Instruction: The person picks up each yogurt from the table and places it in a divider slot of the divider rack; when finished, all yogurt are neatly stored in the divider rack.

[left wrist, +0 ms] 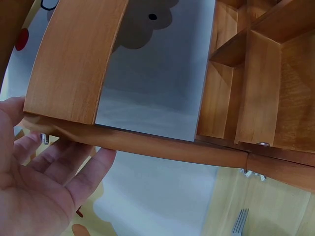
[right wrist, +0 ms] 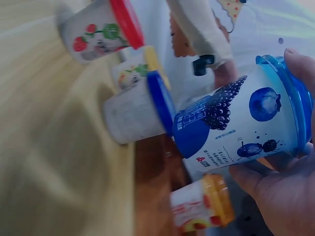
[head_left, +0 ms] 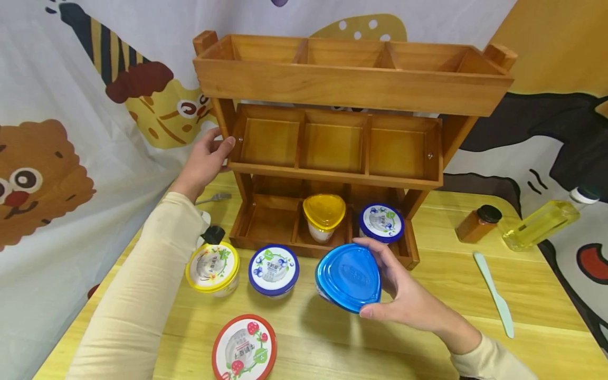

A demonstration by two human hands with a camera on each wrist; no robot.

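My right hand (head_left: 404,290) grips a blue-lidded yogurt cup (head_left: 349,277) in front of the shelf, thumb and fingers around its lid rim. In the right wrist view, the white side of this cup (right wrist: 236,123) shows printed blueberries and a blackberry. At the left side of the wooden shelf (head_left: 353,87), my left hand (head_left: 204,158) holds the upright by the middle tray, thumb toward the front. The left wrist view has the fingers (left wrist: 93,172) against the wooden edge. In the bottom tray stand a yellow-lidded cup (head_left: 324,211) and a cup with a blue-rimmed lid (head_left: 381,222).
Before the shelf stand a yellow-rimmed cup (head_left: 212,267), a blue-rimmed cup (head_left: 274,270) and a red-rimmed cup (head_left: 244,348). A fork (head_left: 216,198) lies by the left forearm. To the right are a dark-lidded jar (head_left: 478,224), an oil bottle (head_left: 546,221) and a pale green knife (head_left: 494,295).
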